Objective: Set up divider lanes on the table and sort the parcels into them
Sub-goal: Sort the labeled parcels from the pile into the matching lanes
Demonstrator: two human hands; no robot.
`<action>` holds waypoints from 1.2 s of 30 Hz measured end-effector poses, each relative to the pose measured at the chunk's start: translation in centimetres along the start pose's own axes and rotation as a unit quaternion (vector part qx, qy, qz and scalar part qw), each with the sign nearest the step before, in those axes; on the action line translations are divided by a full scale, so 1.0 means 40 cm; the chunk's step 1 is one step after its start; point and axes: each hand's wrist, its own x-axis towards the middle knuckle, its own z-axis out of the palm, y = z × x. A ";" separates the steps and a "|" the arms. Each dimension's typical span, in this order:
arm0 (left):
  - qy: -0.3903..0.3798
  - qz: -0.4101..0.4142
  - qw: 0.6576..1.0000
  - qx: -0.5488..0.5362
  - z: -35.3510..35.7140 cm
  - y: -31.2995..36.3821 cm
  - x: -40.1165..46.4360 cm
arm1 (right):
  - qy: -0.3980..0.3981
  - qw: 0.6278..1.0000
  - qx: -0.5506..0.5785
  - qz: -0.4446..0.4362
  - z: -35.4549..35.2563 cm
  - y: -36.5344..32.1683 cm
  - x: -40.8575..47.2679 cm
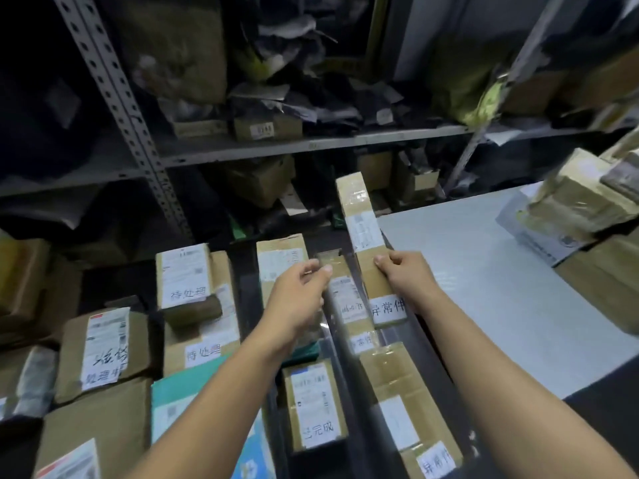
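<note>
Cardboard parcels with white handwritten labels lie in rows on a dark table (352, 440). My right hand (404, 274) grips the near part of a long narrow cardboard parcel (359, 216) that points away from me. My left hand (304, 292) pinches the far end of a slimmer taped parcel (345, 299) just left of it. Dark strips (242, 292) run between the rows like dividers. Nearer me lie a small labelled box (314, 402) and a long box (411, 409).
A white tabletop (501, 278) stretches to the right, with stacked taped parcels (581, 205) at its far right. Metal shelving (242, 143) full of parcels and bags stands behind. More boxes (100, 354) and a teal packet (179, 392) crowd the left.
</note>
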 end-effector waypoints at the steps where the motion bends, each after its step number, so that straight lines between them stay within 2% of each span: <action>1: 0.000 -0.008 1.000 0.000 0.022 -0.010 0.009 | -0.003 1.000 -0.020 0.016 0.003 0.029 0.021; 6: -0.010 -0.049 0.999 0.009 0.109 -0.059 0.064 | -0.009 0.995 -0.043 0.087 0.058 0.167 0.111; 13: -0.017 -0.090 0.996 0.005 0.189 -0.083 0.116 | -0.009 0.989 -0.069 0.131 0.114 0.271 0.176; 36: -0.044 -0.120 0.992 0.003 0.240 -0.125 0.185 | -0.035 0.967 -0.132 0.217 0.144 0.365 0.251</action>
